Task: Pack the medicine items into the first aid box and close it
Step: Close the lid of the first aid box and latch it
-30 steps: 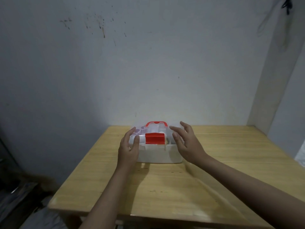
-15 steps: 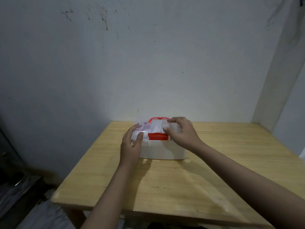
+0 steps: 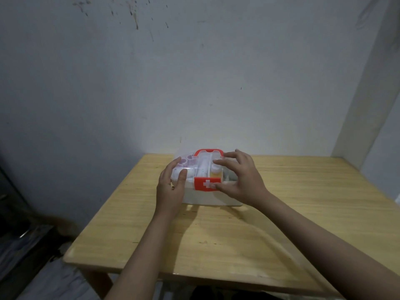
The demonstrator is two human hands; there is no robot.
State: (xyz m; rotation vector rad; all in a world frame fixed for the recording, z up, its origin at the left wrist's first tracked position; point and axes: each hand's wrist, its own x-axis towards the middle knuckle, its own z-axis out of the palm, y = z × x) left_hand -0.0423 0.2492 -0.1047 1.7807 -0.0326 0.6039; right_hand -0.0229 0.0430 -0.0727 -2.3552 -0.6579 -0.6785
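Note:
The first aid box is white with a clear lid and a red handle. It stands on the wooden table near the wall. Its red latch with a white cross lies flat against the front. Small bottles and medicine items show through the lid. My left hand rests on the box's left end, thumb on the lid. My right hand spreads over the right part of the lid, with its thumb on the latch's right edge.
The wooden table fills the middle, with its front edge near me. A grey wall stands right behind the box, and a wall corner rises at the right. Dark clutter lies on the floor at the left.
The red latch has swung down flat onto the front, showing its white cross. My right hand moved from the lid's top to cover the right side and the latch. The left hand stayed put.

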